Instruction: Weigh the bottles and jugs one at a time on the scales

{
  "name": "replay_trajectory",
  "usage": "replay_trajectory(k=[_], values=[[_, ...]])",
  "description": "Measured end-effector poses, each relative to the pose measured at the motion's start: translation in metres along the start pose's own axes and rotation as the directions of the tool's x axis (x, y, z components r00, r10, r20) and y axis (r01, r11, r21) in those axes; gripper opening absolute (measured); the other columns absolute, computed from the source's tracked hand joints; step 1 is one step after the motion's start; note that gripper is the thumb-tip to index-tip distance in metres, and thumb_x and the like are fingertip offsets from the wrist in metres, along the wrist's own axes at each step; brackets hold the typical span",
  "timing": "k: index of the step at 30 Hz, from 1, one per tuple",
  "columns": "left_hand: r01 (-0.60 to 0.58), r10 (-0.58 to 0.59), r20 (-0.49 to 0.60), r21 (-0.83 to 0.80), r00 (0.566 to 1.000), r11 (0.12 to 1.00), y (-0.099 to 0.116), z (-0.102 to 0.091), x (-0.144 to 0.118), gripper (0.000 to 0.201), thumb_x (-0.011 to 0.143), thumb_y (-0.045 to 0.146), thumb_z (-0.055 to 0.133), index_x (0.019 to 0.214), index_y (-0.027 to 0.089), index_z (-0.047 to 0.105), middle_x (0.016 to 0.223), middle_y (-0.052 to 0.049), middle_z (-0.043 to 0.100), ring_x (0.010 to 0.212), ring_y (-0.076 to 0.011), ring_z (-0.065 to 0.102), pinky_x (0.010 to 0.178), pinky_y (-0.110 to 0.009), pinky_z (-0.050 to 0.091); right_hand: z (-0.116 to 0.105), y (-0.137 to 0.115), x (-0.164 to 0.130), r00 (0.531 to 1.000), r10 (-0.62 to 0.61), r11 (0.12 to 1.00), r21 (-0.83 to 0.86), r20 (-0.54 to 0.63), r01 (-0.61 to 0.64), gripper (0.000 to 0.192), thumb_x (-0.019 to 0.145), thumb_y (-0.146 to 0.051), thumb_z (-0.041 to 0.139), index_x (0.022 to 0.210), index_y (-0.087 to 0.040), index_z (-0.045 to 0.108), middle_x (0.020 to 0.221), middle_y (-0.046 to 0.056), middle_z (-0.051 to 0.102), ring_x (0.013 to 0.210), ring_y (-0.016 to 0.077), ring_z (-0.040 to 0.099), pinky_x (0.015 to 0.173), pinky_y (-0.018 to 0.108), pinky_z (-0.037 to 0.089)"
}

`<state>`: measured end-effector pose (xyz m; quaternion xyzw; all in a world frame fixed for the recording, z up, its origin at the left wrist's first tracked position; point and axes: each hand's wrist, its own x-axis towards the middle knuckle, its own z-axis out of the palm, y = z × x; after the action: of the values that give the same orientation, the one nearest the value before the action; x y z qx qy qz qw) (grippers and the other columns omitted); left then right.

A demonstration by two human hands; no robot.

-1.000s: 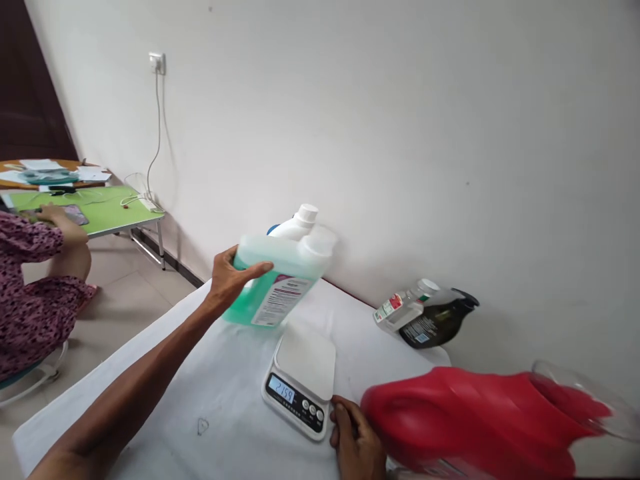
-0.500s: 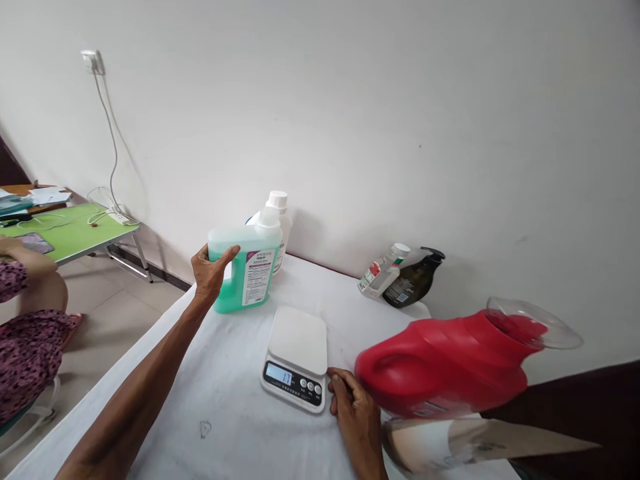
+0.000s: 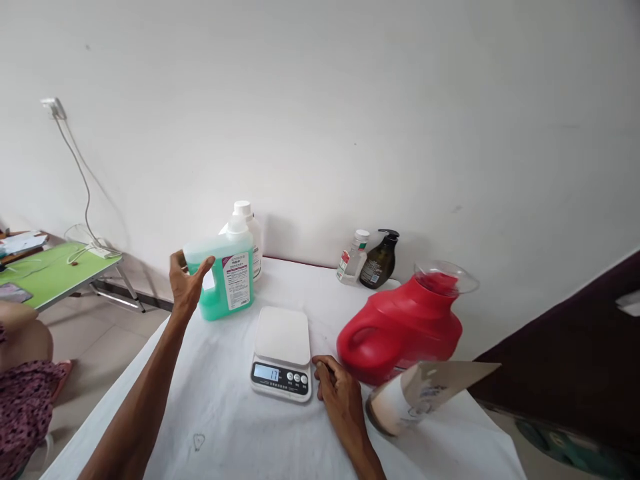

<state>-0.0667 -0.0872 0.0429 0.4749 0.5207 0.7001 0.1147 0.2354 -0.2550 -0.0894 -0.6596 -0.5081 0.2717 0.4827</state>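
Since a second ago, the clear plastic jug of green liquid [image 3: 223, 277] stands upright on the white-covered table [image 3: 225, 413], left hand [image 3: 185, 283] gripping it; right hand [image 3: 337, 390] rests loosely curled beside the white digital scale [image 3: 281, 353] and red jug [image 3: 400, 327].

A single head-worn camera looks forward and down across the white-covered table [image 3: 240, 427] toward the wall [image 3: 350, 100], at arm's length from the kitchen scale [image 3: 281, 353].

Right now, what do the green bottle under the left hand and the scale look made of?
Green bottle: translucent plastic, apparently; the green liquid shows through its wall. Scale: white, matte, likely plastic, with a lit display. Left hand grips the bottle's side.
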Motion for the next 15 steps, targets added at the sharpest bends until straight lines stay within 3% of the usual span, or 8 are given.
replay_trajectory(k=[1,3,4,6,7,9,12,15], values=[[-0.102,0.108,-0.082,0.070,0.991,0.992,0.011,-0.001,-0.003,0.069,0.066,0.059,0.091,0.114,0.019,0.062,0.109,-0.007,0.066,0.100,-0.0233,0.062,0.091,-0.039,0.053,0.000,0.000,0.000,1.000,-0.004,1.000,0.003,0.000,0.004,0.048,0.092,-0.055,0.046,0.090,-0.018,0.077,0.062,0.003,0.066,0.049,0.0195,0.059,0.056,0.031,0.047],[-0.327,0.350,-0.155,0.157,0.924,0.932,0.039,0.007,-0.014,0.066,0.073,0.054,0.089,0.122,0.021,0.059,0.124,-0.011,0.061,0.112,-0.0260,0.060,0.098,-0.043,0.052,0.002,0.002,0.002,1.000,-0.019,1.000,0.012,-0.002,0.019,0.046,0.092,-0.053,0.046,0.089,-0.018,0.076,0.066,0.004,0.069,0.050,0.0194,0.059,0.054,0.031,0.045],[-0.431,0.448,-0.120,0.147,0.886,0.890,0.054,0.017,-0.022,0.060,0.079,0.051,0.085,0.124,0.021,0.058,0.126,-0.011,0.060,0.114,-0.0262,0.060,0.098,-0.043,0.052,0.003,0.004,0.002,1.000,-0.028,0.999,0.019,-0.005,0.028,0.045,0.092,-0.052,0.046,0.089,-0.019,0.076,0.069,0.005,0.071,0.051,0.0197,0.060,0.053,0.030,0.045],[-0.567,0.564,0.095,0.012,0.820,0.823,0.079,0.053,-0.041,0.046,0.088,0.046,0.079,0.123,0.022,0.058,0.120,-0.010,0.062,0.108,-0.0243,0.063,0.093,-0.041,0.054,0.005,0.008,0.004,0.999,-0.045,0.998,0.035,-0.022,0.046,0.045,0.093,-0.052,0.046,0.089,-0.019,0.076,0.073,0.007,0.074,0.054,0.0209,0.062,0.053,0.031,0.046],[-0.581,0.578,0.215,-0.058,0.787,0.812,0.087,0.077,-0.051,0.042,0.090,0.043,0.078,0.122,0.023,0.058,0.119,-0.009,0.064,0.106,-0.0236,0.063,0.094,-0.041,0.054,0.007,0.010,0.004,0.998,-0.054,0.998,0.042,-0.037,0.056,0.044,0.093,-0.051,0.046,0.089,-0.019,0.075,0.074,0.008,0.075,0.057,0.0219,0.064,0.054,0.031,0.047],[-0.509,0.522,0.418,-0.152,0.744,0.847,0.095,0.134,-0.066,0.039,0.091,0.039,0.077,0.122,0.023,0.058,0.118,-0.009,0.066,0.104,-0.0228,0.065,0.094,-0.040,0.054,0.009,0.014,0.004,0.995,-0.078,0.995,0.052,-0.069,0.081,0.041,0.095,-0.048,0.045,0.087,-0.020,0.075,0.076,0.009,0.076,0.063,0.0241,0.069,0.059,0.032,0.049],[-0.263,0.241,0.688,-0.075,0.685,0.962,0.090,0.224,-0.081,0.047,0.086,0.033,0.082,0.123,0.018,0.058,0.119,-0.014,0.069,0.102,-0.0250,0.068,0.089,-0.040,0.055,0.013,0.017,0.002,0.986,-0.125,0.990,0.046,-0.108,0.130,0.037,0.097,-0.040,0.043,0.085,-0.022,0.073,0.081,0.009,0.078,0.075,0.0259,0.074,0.069,0.032,0.052],[-0.117,0.049,0.808,0.025,0.587,0.993,0.083,0.299,-0.094,0.070,0.076,0.030,0.090,0.133,0.013,0.055,0.140,-0.025,0.063,0.121,-0.0322,0.066,0.097,-0.042,0.052,0.018,0.019,0.000,0.978,-0.159,0.986,0.020,-0.133,0.163,0.035,0.100,-0.033,0.040,0.084,-0.022,0.070,0.084,0.008,0.078,0.077,0.0238,0.074,0.073,0.031,0.051]])
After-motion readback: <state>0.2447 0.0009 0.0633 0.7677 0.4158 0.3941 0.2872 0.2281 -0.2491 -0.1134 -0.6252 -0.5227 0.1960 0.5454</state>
